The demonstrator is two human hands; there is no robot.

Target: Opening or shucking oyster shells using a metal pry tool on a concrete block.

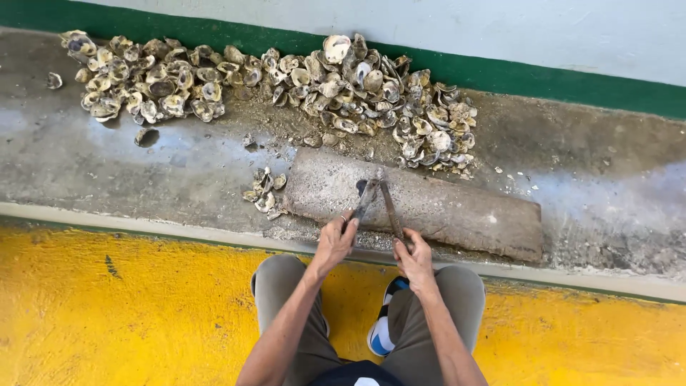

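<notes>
A broad heap of pale grey, rough oyster shells lies along the foot of the wall on the grey concrete ledge, stretching from far left to just past the middle. A smaller cluster of shells sits just beside the left end of a long weathered grey wooden plank, which lies flat on the ledge in front of the heap. A yellow painted floor fills the near side, where the person's bent knees and a blue-and-white shoe show.

The left hand has its grip closed around a dark, slim metal tool; the right hand is wrapped around a second thin, rust-brown metal blade. Both tools slant upward and meet at their tips on the plank's near-left part, where a small dark object lies, too small to tell.
</notes>
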